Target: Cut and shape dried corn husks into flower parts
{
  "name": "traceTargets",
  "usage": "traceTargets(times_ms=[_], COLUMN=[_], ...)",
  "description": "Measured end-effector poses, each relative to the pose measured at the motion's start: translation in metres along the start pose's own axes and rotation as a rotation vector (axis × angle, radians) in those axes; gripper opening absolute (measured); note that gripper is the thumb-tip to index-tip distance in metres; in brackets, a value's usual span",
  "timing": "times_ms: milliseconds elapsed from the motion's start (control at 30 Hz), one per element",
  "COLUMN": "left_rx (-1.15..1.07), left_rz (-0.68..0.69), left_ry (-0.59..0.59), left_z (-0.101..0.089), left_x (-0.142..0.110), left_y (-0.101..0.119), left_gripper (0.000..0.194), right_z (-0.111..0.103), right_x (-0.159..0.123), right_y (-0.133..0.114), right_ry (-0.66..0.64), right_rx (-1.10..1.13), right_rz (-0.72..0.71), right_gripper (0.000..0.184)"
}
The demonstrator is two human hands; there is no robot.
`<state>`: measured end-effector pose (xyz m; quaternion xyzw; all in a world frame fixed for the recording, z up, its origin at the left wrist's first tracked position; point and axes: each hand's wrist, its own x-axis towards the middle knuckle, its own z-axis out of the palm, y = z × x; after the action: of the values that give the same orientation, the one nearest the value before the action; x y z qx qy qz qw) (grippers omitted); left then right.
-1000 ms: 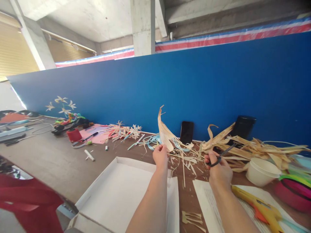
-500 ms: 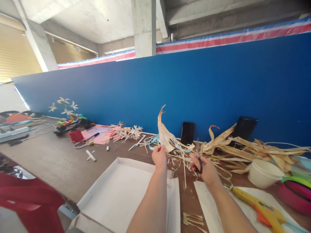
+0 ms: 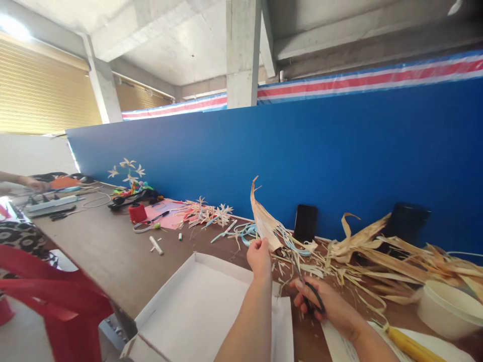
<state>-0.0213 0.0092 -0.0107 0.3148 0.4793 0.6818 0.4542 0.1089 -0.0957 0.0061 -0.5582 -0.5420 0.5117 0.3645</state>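
Note:
My left hand [image 3: 259, 255], fingers pinched together, holds a dry corn husk [image 3: 265, 226] by its lower end; its curled tip points up. To the right and a little lower, my right hand [image 3: 325, 301] grips scissors with black handles [image 3: 318, 296]. The blades point up and to the left, apart from the husk as far as I can see. Husk scraps [image 3: 315, 271] litter the table below the blades. A white shallow box [image 3: 196, 306] lies open under my left forearm.
A heap of husks [image 3: 400, 261], a white tub [image 3: 449, 309] and a yellow glue gun [image 3: 409, 344] are on the right. A phone [image 3: 305, 222] leans against the blue partition [image 3: 226, 156]. Husk flowers [image 3: 206, 213] lie left of centre. Another person's hand [image 3: 33, 183] is far left.
The view has turned left, bringing another person's arm in at the far left. My right hand has lowered with the scissors. My left hand still holds the husk.

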Motion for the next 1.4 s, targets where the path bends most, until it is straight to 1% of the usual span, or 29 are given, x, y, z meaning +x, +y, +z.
traceTargets(times_ms=[100, 267, 333, 433, 567, 700, 933, 1067, 1167, 1300, 1400], left_rx=[0.093, 0.250, 0.300, 0.325, 0.270, 0.205, 0.071, -0.003, -0.037, -0.056, -0.059], left_rz=[0.084, 0.254, 0.286, 0.293, 0.287, 0.252, 0.080, 0.031, 0.007, -0.010, -0.021], left_ry=[0.003, -0.045, -0.062, -0.082, -0.122, -0.160, -0.242, -0.251, -0.259, -0.271, -0.265], left_z=[0.000, 0.004, 0.005, 0.006, 0.010, 0.013, 0.019, 0.021, 0.022, 0.022, 0.022], left_x=[-0.003, -0.020, -0.026, -0.032, -0.034, -0.034, -0.041, -0.043, -0.042, -0.041, -0.041], left_y=[0.002, 0.011, 0.014, 0.015, 0.009, 0.004, 0.010, 0.011, 0.009, 0.009, 0.011], left_gripper=[0.026, 0.021, 0.020, 0.020, 0.019, 0.019, 0.015, 0.013, 0.014, 0.015, 0.015], right_z=[0.000, 0.002, 0.004, 0.004, 0.002, -0.001, -0.004, -0.005, -0.006, -0.008, -0.009], right_x=[0.003, 0.008, 0.009, 0.010, 0.013, 0.017, 0.021, 0.021, 0.022, 0.023, 0.023], right_y=[-0.001, -0.001, -0.001, 0.000, 0.002, 0.006, 0.010, 0.009, 0.010, 0.013, 0.013], right_ry=[-0.031, -0.009, 0.022, 0.061, 0.095, 0.118, 0.205, 0.221, 0.252, 0.261, 0.268], right_rx=[-0.031, -0.098, -0.116, -0.112, -0.085, -0.072, -0.022, -0.016, 0.008, 0.034, 0.006], right_rz=[-0.002, -0.019, -0.039, -0.064, -0.094, -0.138, -0.151, -0.146, -0.143, -0.122, -0.141], right_gripper=[0.041, 0.039, 0.038, 0.037, 0.032, 0.033, 0.031, 0.032, 0.028, 0.029, 0.030])
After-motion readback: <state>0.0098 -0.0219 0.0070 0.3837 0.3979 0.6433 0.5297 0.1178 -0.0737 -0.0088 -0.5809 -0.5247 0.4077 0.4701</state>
